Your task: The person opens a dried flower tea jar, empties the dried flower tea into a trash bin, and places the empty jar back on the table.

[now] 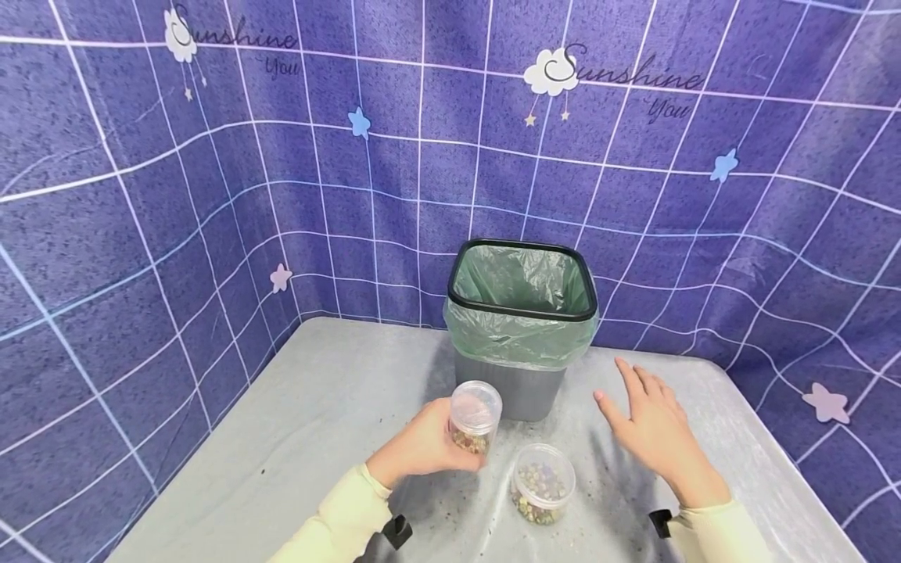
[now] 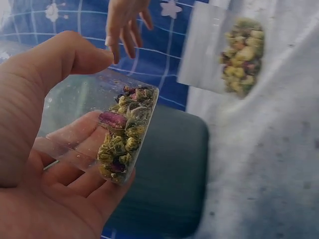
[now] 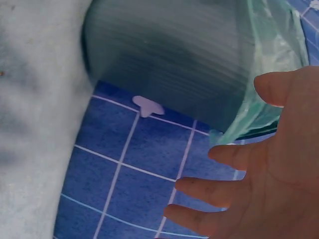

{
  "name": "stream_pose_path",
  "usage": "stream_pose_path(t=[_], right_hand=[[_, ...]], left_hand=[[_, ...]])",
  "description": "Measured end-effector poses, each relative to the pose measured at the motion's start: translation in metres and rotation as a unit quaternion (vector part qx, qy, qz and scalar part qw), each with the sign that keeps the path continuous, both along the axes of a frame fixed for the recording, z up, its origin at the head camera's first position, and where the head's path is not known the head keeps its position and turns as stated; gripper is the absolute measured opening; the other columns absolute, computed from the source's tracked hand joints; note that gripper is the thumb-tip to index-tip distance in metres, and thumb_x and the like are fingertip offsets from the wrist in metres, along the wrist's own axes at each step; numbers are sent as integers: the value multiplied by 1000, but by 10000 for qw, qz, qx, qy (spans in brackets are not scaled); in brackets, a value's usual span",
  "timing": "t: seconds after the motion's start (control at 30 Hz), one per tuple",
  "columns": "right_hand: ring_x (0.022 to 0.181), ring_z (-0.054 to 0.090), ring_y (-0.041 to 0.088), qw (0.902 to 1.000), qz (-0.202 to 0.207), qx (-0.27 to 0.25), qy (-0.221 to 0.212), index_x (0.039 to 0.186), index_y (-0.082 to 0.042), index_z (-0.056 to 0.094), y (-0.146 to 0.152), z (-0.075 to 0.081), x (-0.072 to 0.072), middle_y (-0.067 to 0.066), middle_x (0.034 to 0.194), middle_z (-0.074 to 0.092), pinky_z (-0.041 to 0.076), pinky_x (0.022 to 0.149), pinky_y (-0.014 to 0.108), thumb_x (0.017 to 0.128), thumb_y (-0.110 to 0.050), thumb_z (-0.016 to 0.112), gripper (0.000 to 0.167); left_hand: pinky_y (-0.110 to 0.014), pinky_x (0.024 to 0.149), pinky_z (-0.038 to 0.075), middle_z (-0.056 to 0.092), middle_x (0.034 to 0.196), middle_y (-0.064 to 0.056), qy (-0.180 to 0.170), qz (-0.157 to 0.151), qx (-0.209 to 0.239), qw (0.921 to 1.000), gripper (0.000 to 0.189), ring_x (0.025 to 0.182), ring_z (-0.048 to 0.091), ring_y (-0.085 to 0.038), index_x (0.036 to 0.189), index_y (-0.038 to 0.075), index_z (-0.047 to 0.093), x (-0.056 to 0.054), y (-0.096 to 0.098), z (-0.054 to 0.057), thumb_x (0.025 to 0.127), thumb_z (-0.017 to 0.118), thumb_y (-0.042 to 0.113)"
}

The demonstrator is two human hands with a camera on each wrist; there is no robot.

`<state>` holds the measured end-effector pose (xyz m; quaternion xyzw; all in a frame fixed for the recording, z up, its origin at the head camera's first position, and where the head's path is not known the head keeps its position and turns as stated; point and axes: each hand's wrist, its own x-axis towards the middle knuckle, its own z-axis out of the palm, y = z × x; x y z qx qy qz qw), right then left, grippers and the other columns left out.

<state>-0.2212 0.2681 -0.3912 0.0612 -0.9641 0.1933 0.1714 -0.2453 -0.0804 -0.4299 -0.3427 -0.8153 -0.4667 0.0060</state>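
Left fingers [image 2: 113,196] grasp a clear jar [image 1: 475,408]; right fingers [image 3: 209,192] are released; purple backdrop [image 1: 383,207] reads "Sunshine You" twice

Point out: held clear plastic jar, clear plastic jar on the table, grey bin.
Held clear plastic jar [image 2: 119,124]: left wrist view, lower side wall.
Standing clear plastic jar [image 1: 543,480]: head view, round top.
Grey bin [image 1: 528,392]: head view, front wall.

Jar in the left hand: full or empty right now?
Partly filled: the jar shows dried flowers gathered at its bottom, with clear space above them.
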Motion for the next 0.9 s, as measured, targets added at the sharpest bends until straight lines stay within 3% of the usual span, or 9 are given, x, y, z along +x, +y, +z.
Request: stream_pose_path(t=[0.23, 0.9], right_hand=[[135, 34, 62, 9992, 123, -129, 349, 161, -7, 31, -4, 14, 7, 36, 151, 39, 30, 103, 79, 105, -50, 50, 74], [138, 39, 54, 9922, 532, -475, 1025, 161, -15, 34, -29, 57, 35, 26, 152, 45, 31, 108, 70, 104, -42, 57, 68]], left_hand=[[-29, 86, 57, 73, 98, 12, 103, 16, 89, 9999, 50, 90, 69, -7, 112, 20, 69, 1, 3, 22, 67, 90, 16], [-31, 87, 57, 73, 99, 10, 157, 95, 496, 9986, 54, 91, 69, -11, 115, 20, 69, 4, 0, 52, 65, 90, 11]])
